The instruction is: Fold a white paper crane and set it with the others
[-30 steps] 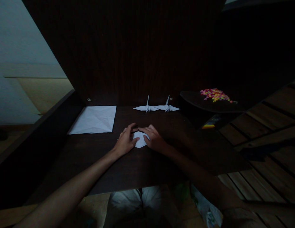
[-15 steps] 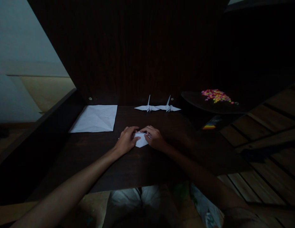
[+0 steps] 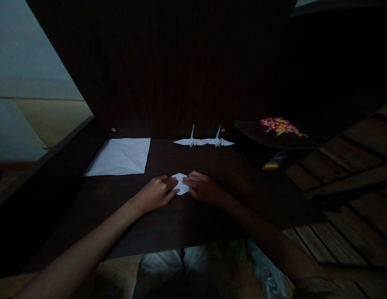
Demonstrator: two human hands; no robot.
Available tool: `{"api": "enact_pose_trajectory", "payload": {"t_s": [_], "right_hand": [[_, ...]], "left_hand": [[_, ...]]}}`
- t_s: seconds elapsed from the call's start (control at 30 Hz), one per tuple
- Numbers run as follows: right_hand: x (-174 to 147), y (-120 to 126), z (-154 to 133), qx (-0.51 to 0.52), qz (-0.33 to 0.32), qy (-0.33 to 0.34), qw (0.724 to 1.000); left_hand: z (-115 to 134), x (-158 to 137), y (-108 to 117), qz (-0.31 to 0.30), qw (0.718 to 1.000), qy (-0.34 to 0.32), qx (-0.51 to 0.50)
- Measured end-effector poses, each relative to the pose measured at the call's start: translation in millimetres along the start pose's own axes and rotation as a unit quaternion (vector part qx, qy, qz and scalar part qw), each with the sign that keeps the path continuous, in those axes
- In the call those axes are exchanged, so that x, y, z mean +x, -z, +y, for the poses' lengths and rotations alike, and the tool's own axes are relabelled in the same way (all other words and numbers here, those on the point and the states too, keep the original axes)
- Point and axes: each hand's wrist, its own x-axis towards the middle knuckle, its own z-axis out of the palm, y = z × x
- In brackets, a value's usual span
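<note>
A small folded piece of white paper (image 3: 180, 183) lies flat on the dark wooden table (image 3: 168, 216). My left hand (image 3: 154, 194) presses on its left edge with the fingertips. My right hand (image 3: 203, 187) presses on its right edge, fingers laid flat over the fold. Both hands rest on the table with the paper between them. Part of the paper is hidden under the fingers.
Two finished white paper cranes (image 3: 203, 140) stand at the back of the table. A creased white sheet (image 3: 120, 156) lies at the back left. A dark tray with small colourful bits (image 3: 279, 125) sits at the right, over a slatted wooden floor.
Both hands have slid back toward me off the paper's top, so its upper point now shows. The left hand's fingers have flattened out beside the fold.
</note>
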Motion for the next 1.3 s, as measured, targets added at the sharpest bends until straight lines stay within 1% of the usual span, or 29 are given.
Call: {"api": "enact_pose_trajectory", "payload": {"t_s": [0.13, 0.27, 0.43, 0.53, 0.7, 0.83, 1.0, 1.13, 1.3], "right_hand": [[-0.5, 5.8, -1.3, -0.010, -0.003, -0.024, 1.000], [-1.0, 8.1, 0.5, -0.039, -0.019, -0.032, 0.999], [-1.5, 5.3, 5.8, -0.071, -0.023, -0.027, 0.997], [-0.2, 4.8, 6.5, -0.071, -0.023, -0.025, 0.997], [1.6, 3.6, 4.7, -0.054, -0.012, -0.050, 0.997], [2.8, -0.8, 6.1, -0.022, 0.022, -0.071, 0.997], [3.7, -5.7, 6.7, -0.006, 0.057, -0.115, 0.992], [4.1, -7.4, 4.3, -0.001, 0.058, -0.100, 0.993], [5.7, -6.6, 3.2, -0.010, 0.062, -0.103, 0.993]], "left_hand": [[-8.8, -2.4, 5.3, -0.015, 0.999, -0.034, -0.034], [-16.9, -2.4, 3.6, -0.008, 0.997, -0.071, -0.002], [-17.0, -1.3, 1.3, 0.006, 0.996, -0.084, 0.025], [-17.4, -0.4, -0.3, 0.020, 0.996, -0.086, 0.017], [-18.9, 1.3, -1.9, 0.036, 0.996, -0.080, -0.018], [-17.4, 3.8, -2.3, 0.046, 0.996, -0.049, -0.052], [-14.0, 7.0, -3.8, 0.061, 0.994, -0.024, -0.084], [-11.7, 8.6, -6.3, 0.055, 0.996, -0.025, -0.061], [-11.8, 8.9, -9.9, 0.054, 0.998, -0.017, -0.038]]}}
